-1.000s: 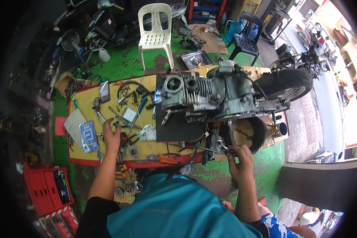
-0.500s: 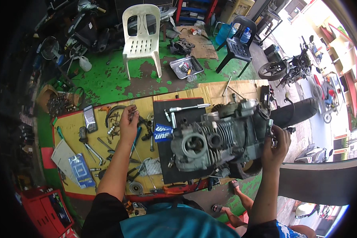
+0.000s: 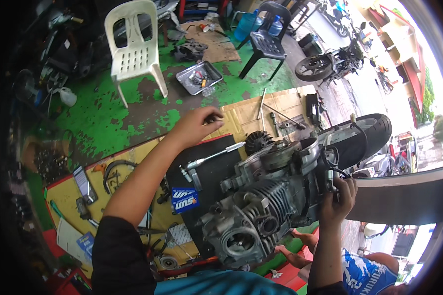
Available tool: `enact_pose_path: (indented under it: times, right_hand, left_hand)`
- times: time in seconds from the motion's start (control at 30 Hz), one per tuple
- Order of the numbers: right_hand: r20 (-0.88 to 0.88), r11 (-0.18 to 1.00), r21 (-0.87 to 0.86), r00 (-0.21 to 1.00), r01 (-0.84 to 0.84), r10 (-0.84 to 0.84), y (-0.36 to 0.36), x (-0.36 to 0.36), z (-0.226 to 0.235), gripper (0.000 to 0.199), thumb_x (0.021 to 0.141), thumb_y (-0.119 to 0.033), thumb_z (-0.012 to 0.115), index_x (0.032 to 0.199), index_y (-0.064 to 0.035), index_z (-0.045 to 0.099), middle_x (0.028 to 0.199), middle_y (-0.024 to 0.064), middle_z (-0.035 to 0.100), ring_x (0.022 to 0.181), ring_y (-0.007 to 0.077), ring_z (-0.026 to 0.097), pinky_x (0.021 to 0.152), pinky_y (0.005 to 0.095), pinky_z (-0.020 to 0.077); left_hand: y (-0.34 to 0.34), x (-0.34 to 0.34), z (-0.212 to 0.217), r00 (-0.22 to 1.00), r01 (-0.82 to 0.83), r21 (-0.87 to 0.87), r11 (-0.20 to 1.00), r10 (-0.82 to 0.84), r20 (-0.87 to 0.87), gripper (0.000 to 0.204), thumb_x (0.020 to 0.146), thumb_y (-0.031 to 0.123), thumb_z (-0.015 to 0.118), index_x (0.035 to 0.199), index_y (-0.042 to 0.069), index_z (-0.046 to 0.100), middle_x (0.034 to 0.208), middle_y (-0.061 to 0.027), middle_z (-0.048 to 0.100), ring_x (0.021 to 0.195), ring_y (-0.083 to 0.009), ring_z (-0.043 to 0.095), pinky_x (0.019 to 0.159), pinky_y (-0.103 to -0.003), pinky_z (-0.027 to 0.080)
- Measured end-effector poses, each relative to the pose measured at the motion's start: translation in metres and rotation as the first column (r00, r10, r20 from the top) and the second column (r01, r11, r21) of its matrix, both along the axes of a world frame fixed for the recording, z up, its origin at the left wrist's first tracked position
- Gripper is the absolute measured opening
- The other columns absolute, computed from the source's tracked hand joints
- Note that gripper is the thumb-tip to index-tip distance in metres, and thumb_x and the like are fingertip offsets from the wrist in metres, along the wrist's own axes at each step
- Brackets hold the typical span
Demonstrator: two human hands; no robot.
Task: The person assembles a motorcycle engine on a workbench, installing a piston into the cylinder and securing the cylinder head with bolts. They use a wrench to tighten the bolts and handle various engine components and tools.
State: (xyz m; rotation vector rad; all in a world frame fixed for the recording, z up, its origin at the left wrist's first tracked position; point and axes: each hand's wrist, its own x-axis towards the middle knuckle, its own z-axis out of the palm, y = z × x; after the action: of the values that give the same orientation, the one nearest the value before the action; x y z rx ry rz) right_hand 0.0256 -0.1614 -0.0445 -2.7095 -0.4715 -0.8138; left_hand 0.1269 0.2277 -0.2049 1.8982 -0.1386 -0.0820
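A grey scooter engine (image 3: 266, 196) with a finned cylinder lies on a black mat (image 3: 209, 172) on the yellow bench (image 3: 66, 196). Its rear tyre (image 3: 366, 137) sticks out at the right. My left hand (image 3: 194, 127) reaches out over the mat's far edge, fingers curled around a small dark part (image 3: 214, 118). My right hand (image 3: 340, 196) grips the engine's right side, by black cables. A long socket wrench (image 3: 212, 158) rests on the mat between my left arm and the engine.
A phone (image 3: 85, 184), hoses and loose tools cover the bench's left. On the green floor beyond stand a white plastic chair (image 3: 133, 46), a metal tray (image 3: 199, 76) and a dark chair (image 3: 268, 42). Another person in a blue shirt (image 3: 369, 275) crouches at lower right.
My left hand has left the tools on the bench's left and stretched forward to the mat's far edge. My right hand stays on the engine's right side. The view has shifted closer.
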Motion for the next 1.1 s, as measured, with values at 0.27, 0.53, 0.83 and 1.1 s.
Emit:
enact_pose_path:
  times: [0.27,0.53,0.83,1.1]
  right_hand:
    - [-0.010,0.998,-0.051,0.999,0.043,-0.043,0.004,0.001,0.005,0.013,0.079,-0.015,0.075,0.090,-0.0078,0.074,0.077,0.0063,0.061,0.077,0.0282,0.054,0.077,0.0418,0.0409]
    - [-0.022,0.999,-0.043,0.999,0.029,-0.030,0.004,0.006,0.004,0.015,0.082,-0.019,0.074,0.085,-0.0044,0.071,0.076,0.0065,0.056,0.075,0.0256,0.051,0.068,0.0397,0.0391]
    - [-0.062,0.997,-0.010,0.995,0.072,-0.072,0.004,0.003,0.003,0.018,0.080,-0.022,0.075,0.090,-0.0072,0.076,0.075,0.0057,0.059,0.076,0.0274,0.053,0.072,0.0411,0.0395]
    - [-0.075,0.997,-0.032,0.995,0.064,-0.067,0.004,0.004,0.008,0.016,0.081,-0.020,0.073,0.085,-0.0046,0.070,0.077,0.0079,0.057,0.077,0.0275,0.053,0.068,0.0400,0.0408]
  left_hand:
    - [-0.114,0.176,-0.086,0.932,0.341,0.519,0.784,-0.356,-0.076,0.049,0.091,0.032,0.076,0.136,0.014,0.068,0.116,-0.0170,0.077,0.107,-0.0342,0.074,0.093,-0.045,0.058]
    - [-0.182,0.199,-0.157,0.867,0.369,0.774,0.515,-0.491,-0.086,0.050,0.099,0.033,0.059,0.145,0.015,0.063,0.133,-0.0186,0.067,0.124,-0.0385,0.067,0.103,-0.052,0.055]
    - [-0.161,0.211,-0.145,0.974,0.162,0.786,0.596,-0.225,-0.030,0.016,0.089,0.007,0.067,0.094,0.001,0.080,0.109,-0.0219,0.077,0.101,-0.0414,0.076,0.087,-0.049,0.063]
    - [-0.149,0.230,-0.135,0.981,0.173,0.769,0.615,-0.173,-0.082,0.095,0.086,0.009,0.073,0.166,0.003,0.022,0.131,-0.0277,0.069,0.119,-0.0390,0.071,0.096,-0.047,0.061]
